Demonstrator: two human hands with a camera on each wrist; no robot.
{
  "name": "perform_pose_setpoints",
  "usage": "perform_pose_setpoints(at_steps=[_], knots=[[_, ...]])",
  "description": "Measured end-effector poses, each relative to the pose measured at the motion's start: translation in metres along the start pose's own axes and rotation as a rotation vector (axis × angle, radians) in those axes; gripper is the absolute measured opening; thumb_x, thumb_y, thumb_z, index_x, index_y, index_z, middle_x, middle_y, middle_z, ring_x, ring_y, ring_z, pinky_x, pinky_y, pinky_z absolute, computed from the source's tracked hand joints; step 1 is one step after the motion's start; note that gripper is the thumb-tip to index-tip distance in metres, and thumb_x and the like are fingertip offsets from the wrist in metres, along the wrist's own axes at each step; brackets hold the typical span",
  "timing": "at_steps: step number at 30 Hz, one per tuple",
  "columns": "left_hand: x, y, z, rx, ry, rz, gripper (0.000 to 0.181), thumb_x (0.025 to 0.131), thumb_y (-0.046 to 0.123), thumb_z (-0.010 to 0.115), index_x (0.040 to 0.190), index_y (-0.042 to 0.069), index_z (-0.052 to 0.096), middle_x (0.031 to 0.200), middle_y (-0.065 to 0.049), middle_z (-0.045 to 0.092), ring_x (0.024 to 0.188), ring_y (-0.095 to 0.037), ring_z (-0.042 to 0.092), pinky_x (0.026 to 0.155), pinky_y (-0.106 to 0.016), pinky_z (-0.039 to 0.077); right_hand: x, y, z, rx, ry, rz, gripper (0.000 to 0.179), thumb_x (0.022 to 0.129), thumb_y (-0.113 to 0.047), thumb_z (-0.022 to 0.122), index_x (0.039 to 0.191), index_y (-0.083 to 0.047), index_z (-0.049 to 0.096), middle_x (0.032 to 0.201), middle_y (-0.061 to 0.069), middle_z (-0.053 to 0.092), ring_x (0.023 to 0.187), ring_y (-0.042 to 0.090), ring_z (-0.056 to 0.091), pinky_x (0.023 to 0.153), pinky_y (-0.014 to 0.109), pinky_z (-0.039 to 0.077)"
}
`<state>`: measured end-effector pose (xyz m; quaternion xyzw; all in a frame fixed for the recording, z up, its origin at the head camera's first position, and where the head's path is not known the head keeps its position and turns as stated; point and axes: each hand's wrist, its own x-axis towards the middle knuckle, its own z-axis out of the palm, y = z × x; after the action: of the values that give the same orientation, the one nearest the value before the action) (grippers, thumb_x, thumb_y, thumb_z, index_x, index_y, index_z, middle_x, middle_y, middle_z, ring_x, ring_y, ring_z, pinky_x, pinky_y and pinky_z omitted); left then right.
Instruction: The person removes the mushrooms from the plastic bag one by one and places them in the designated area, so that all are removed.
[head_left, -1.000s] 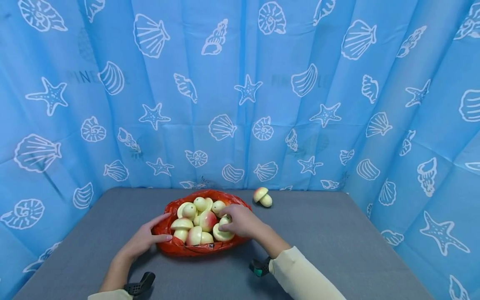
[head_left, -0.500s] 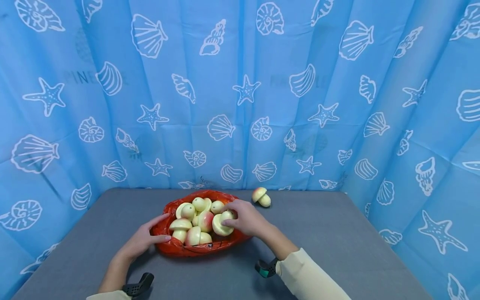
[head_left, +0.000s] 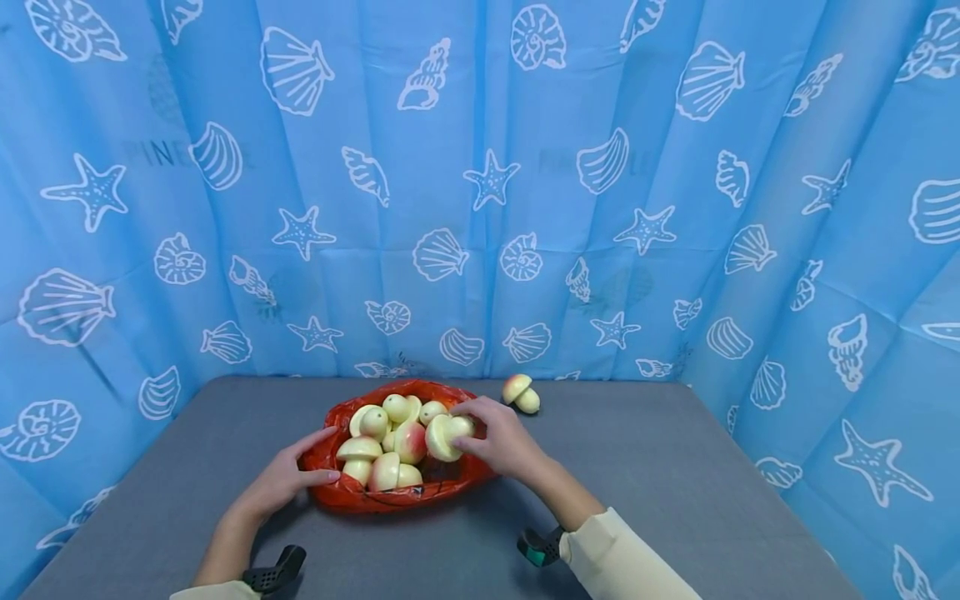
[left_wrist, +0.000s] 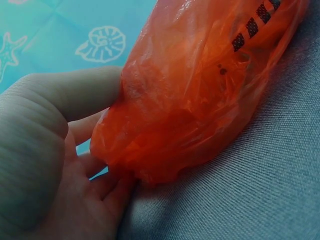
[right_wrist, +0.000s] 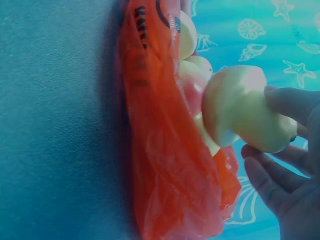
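Blue curtain (head_left: 480, 125), gray table (head_left: 675, 467), red plastic bag (head_left: 360, 502), and a right hand (head_left: 498, 437) with one toy mushroom (head_left: 444, 438).
The left hand (head_left: 281, 475) is spread wide, touching the bag's left end. The right hand pinches the toy mushroom over the bag, close to the other mushrooms (head_left: 358, 458) inside; a loose mushroom (head_left: 528, 402) lies on the table behind. This looks like the picking-up step. Next seems to call for a good grip and a lift clear of the bag's edge.

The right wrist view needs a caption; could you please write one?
A right hand holds a mushroom-shaped piece by its stem at the mouth of a red bag.
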<state>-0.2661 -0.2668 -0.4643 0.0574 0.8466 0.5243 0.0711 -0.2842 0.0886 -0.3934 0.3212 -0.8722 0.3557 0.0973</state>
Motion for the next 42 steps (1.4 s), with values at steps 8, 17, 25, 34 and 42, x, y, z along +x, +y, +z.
perform_pose_setpoints(at_steps=[8, 17, 25, 34, 42], knots=[[0.0, 0.001, 0.0, -0.002, 0.0, -0.002, 0.079, 0.086, 0.032, 0.071, 0.151, 0.009, 0.033, 0.153, -0.029, 0.024, 0.136, -0.05, 0.023, 0.102, -0.068, 0.028, -0.007, 0.01, 0.003, 0.145, 0.142, -0.011, 0.035, 0.082, -0.013, 0.079, 0.115, -0.006, 0.067, 0.11, 0.005, 0.065, 0.094, 0.019, 0.062, 0.08, 0.037, 0.055], [0.0, 0.001, 0.0, -0.012, -0.002, 0.01, 0.08, 0.085, 0.033, 0.073, 0.151, 0.009, 0.034, 0.153, -0.028, 0.024, 0.137, -0.05, 0.022, 0.103, -0.066, 0.028, -0.011, 0.021, -0.001, 0.252, 0.288, -0.016, 0.036, 0.078, -0.002, 0.08, 0.111, -0.003, 0.067, 0.103, 0.009, 0.068, 0.089, 0.024, 0.066, 0.078, 0.044, 0.055], [0.0, -0.001, 0.0, -0.021, 0.004, 0.014, 0.079, 0.085, 0.03, 0.073, 0.151, 0.009, 0.034, 0.153, -0.029, 0.024, 0.136, -0.05, 0.023, 0.102, -0.066, 0.029, -0.013, 0.018, -0.021, 0.346, 0.356, 0.057, 0.035, 0.079, 0.008, 0.075, 0.112, 0.008, 0.063, 0.11, 0.023, 0.064, 0.1, 0.039, 0.065, 0.082, 0.049, 0.053], [0.002, 0.0, -0.001, -0.008, 0.005, -0.015, 0.081, 0.084, 0.035, 0.073, 0.151, 0.011, 0.034, 0.153, -0.028, 0.024, 0.136, -0.05, 0.021, 0.102, -0.067, 0.028, -0.017, 0.016, -0.047, 0.377, 0.46, 0.065, 0.04, 0.08, 0.01, 0.073, 0.118, 0.014, 0.058, 0.114, 0.029, 0.061, 0.103, 0.044, 0.062, 0.084, 0.05, 0.051], [0.0, 0.002, 0.0, -0.003, -0.001, -0.011, 0.08, 0.085, 0.035, 0.072, 0.151, 0.01, 0.034, 0.153, -0.028, 0.024, 0.136, -0.05, 0.022, 0.102, -0.067, 0.029, -0.017, 0.032, -0.06, 0.301, 0.49, 0.104, 0.039, 0.084, 0.009, 0.07, 0.12, 0.015, 0.059, 0.117, 0.031, 0.06, 0.106, 0.044, 0.061, 0.085, 0.043, 0.053]])
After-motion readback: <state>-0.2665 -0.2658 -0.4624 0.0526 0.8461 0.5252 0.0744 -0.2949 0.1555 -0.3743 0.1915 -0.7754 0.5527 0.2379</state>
